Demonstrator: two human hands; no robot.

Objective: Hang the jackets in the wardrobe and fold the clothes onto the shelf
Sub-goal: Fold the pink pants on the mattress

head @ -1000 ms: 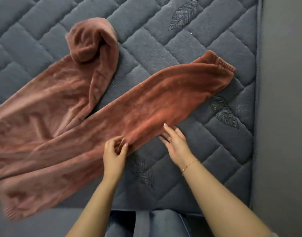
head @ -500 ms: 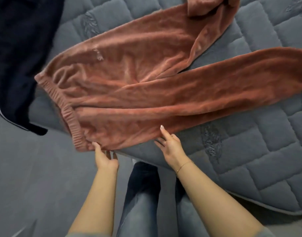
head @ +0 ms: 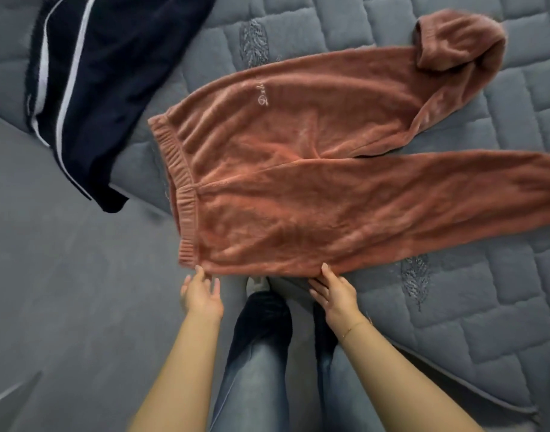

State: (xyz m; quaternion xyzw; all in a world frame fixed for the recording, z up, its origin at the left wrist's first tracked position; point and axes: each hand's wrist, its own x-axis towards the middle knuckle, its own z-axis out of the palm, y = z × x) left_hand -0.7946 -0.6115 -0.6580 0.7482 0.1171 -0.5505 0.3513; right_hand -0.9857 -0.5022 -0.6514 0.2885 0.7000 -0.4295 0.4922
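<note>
Rust-pink fleece trousers (head: pixel 314 194) lie spread on the grey quilted mattress (head: pixel 454 307), waistband to the left, one leg running off the right edge, the other leg folded back at the upper right. My left hand (head: pixel 200 293) is at the near waistband corner, fingers straight, fingertips touching the hem. My right hand (head: pixel 336 291) has straight fingers touching the near edge of the trousers a little to the right. Neither hand grips the cloth.
A dark navy garment with white stripes (head: pixel 89 73) lies at the upper left, hanging over the mattress corner. Grey floor (head: pixel 64 291) fills the left. My legs in blue jeans (head: pixel 261 369) stand against the mattress edge below the hands.
The view swung left from the trouser leg to the waistband. Both hands slid left along the near edge; the left hand let go of its pinch and now lies open at the waistband corner.
</note>
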